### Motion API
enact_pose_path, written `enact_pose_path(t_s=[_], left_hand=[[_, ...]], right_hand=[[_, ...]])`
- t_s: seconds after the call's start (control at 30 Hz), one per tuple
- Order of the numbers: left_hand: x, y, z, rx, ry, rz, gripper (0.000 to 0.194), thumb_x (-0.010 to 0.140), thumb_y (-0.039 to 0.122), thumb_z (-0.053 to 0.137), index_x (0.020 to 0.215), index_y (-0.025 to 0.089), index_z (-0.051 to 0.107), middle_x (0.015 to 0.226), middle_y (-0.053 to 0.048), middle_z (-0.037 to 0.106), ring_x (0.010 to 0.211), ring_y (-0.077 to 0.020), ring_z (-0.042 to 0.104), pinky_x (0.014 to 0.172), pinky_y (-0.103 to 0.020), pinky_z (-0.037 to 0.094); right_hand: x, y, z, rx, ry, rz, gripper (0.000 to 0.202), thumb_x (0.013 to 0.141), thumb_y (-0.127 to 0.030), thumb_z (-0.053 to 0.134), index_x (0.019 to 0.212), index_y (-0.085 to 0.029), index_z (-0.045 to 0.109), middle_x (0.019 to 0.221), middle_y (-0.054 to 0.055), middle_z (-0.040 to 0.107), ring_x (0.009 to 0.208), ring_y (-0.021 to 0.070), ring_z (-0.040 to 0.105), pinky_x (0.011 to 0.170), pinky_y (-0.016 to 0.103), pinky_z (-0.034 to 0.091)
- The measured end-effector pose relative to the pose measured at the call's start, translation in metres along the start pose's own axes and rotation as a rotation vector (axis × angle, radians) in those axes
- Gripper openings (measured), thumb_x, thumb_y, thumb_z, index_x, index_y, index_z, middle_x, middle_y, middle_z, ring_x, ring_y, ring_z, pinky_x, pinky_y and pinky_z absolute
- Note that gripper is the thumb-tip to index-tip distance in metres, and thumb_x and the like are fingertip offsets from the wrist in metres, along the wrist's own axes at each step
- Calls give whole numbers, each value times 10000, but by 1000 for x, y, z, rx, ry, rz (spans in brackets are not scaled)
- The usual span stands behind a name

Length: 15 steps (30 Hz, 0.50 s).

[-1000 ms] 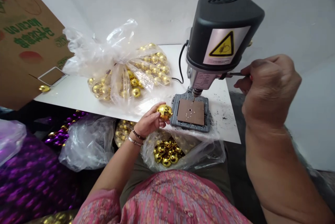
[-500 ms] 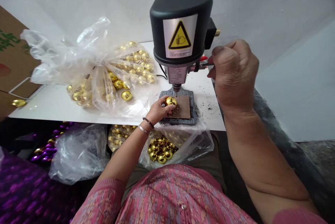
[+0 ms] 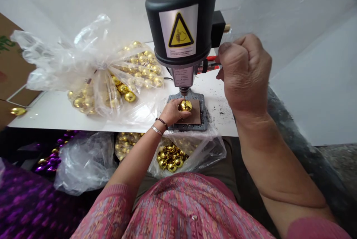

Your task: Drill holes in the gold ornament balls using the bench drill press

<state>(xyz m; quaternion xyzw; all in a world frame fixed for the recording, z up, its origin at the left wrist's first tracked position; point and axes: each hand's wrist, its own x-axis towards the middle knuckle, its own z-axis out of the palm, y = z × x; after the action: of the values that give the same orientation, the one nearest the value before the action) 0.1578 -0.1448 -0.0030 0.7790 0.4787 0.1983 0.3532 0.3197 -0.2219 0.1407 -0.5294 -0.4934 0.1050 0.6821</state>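
Note:
My left hand (image 3: pixel 173 112) grips a shiny gold ball (image 3: pixel 185 105) from its left side, over a brown board (image 3: pixel 195 114) on the grey base of a black drill press (image 3: pixel 182 19). The drill bit points down at the top of the ball; whether it has entered the ball is too small to tell. To the right of the machine, my right hand (image 3: pixel 245 71) is closed around its feed lever (image 3: pixel 213 65), most of which the fingers hide.
A knotted clear bag of gold balls (image 3: pixel 103 79) lies on the white table (image 3: pixel 139 123), left of the press. Below the edge, an open bag (image 3: pixel 206 153) holds more gold balls. Purple items (image 3: pixel 36 201) sit lower left. Dark shavings are scattered beside the base.
The gold ball in my left hand has moved right, to under the drill bit. My right hand has shifted slightly down with the lever, and the camera view has moved a little.

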Motion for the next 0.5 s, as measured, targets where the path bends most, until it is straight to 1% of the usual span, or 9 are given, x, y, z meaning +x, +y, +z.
enact_pose_path(t_s=[0.17, 0.23, 0.33, 0.43, 0.5], left_hand=[[-1, -5, 5, -136, 1, -5, 577, 598, 286, 862, 1144, 170, 719, 957, -46, 706, 895, -210, 638, 892, -357, 529], [-3, -4, 5, -158, 13, -9, 572, 593, 274, 866, 1136, 164, 722, 952, -44, 714, 888, -200, 638, 885, -339, 528], [-4, -3, 7, -173, 19, -7, 559, 598, 257, 860, 1130, 154, 722, 943, -41, 721, 876, -195, 641, 860, -318, 530], [-4, -3, 9, -159, 8, 12, 537, 628, 258, 838, 1140, 152, 715, 959, -47, 721, 877, -200, 644, 844, -312, 535], [-4, -3, 10, -129, 5, 16, 553, 647, 269, 826, 1174, 154, 700, 1003, -57, 721, 905, -212, 649, 861, -326, 536]], right_hand=[[-7, 6, -3, -61, -21, 4, 282, 884, -402, 506, 761, -152, 463, 639, -57, 526, 597, 28, 497, 640, 191, 392], [-15, 10, -6, -110, -11, -42, 252, 872, -379, 525, 779, -148, 484, 665, -54, 540, 620, 23, 492, 649, 187, 396], [-30, 18, -10, -194, 7, -122, 190, 815, -322, 578, 762, -148, 523, 644, -51, 522, 602, 17, 446, 605, 179, 380], [-44, 26, -11, -267, 21, -198, 100, 788, -260, 563, 765, -162, 557, 643, -51, 512, 576, 16, 414, 577, 179, 377], [-51, 32, -10, -284, 40, -229, 70, 787, -244, 550, 786, -176, 570, 674, -48, 537, 585, 19, 436, 597, 185, 402]])
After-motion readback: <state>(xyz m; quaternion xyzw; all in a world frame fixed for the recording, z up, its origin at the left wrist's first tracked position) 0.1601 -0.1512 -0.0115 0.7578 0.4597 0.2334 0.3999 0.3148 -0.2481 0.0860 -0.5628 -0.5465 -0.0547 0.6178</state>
